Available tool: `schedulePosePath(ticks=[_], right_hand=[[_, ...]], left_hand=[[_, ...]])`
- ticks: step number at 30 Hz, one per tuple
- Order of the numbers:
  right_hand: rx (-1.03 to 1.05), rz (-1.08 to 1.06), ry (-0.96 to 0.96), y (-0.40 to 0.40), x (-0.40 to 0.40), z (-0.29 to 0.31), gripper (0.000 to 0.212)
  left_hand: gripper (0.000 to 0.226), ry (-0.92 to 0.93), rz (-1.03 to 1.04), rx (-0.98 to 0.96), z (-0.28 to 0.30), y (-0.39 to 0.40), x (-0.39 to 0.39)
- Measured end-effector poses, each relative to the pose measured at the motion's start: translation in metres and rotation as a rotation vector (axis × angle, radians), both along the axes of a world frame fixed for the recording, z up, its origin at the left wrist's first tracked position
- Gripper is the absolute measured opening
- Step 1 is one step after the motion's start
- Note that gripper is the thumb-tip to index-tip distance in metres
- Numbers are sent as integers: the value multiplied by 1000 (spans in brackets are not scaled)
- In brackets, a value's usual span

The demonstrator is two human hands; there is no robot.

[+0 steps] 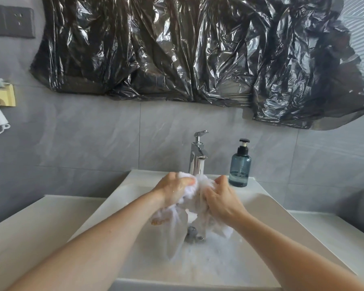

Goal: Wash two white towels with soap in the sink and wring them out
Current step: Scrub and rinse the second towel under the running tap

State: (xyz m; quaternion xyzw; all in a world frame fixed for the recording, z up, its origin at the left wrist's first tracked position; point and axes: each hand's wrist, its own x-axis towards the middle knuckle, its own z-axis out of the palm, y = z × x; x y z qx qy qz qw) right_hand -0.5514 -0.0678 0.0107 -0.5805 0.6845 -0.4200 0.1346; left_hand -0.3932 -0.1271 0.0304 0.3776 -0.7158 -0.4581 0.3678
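Note:
A wet white towel (194, 198) is bunched between both hands under the running chrome faucet (198, 153), above the white sink (118, 198). My left hand (174, 189) grips the towel's left side, fingers curled over the top. My right hand (221, 199) grips its right side. The towel's lower part hangs down toward the drain (194, 233). Foamy water lies in the basin bottom. A blue pump soap bottle (240, 164) stands on the sink's back rim, right of the faucet. Only one towel is plainly visible.
Black plastic sheeting (198, 49) covers the wall above the sink. A white hair dryer in a yellow holder (0, 101) hangs on the left wall. A grey socket plate (11, 22) sits at the top left. White countertop (29, 227) flanks the basin.

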Motion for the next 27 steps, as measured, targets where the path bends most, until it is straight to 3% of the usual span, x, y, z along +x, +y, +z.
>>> schedulePosePath(ticks=[3,5,8,10,12,14,16,18,20,23,25,27], right_hand=[[259,-3,200,-1,-7,-7,18],[343,40,229,1,-8,-9,25],[407,90,262,7,-9,-8,43],[494,133,402,10,-8,-10,52],[535,135,437,14,-5,-12,52],[505,126,397,15,-2,-15,41],[418,94,286,16,1,-13,33],[270,14,-11,15,1,-9,40],[125,-40,-258,14,1,-5,36],[-24,-49,-374,13,0,3,24],[-86,2,-389,17,8,9,26],[-126,67,-391,21,24,7,30]], left_hand=[[26,-723,158,-171,-14,-10,16],[56,-1018,201,-250,-22,-13,19],[93,-1025,141,-251,-21,-6,14],[102,-1051,79,-159,-26,-6,9],[98,-1142,74,-118,-36,-5,8],[75,-1151,118,-169,-40,-2,10],[47,-1108,176,-284,-40,-2,12],[27,-973,247,-276,-39,-5,12],[31,-656,291,-113,-31,-7,9],[28,-62,338,69,-16,-2,1],[42,135,274,181,-18,-5,-9],[59,204,171,310,-23,-6,-17]])
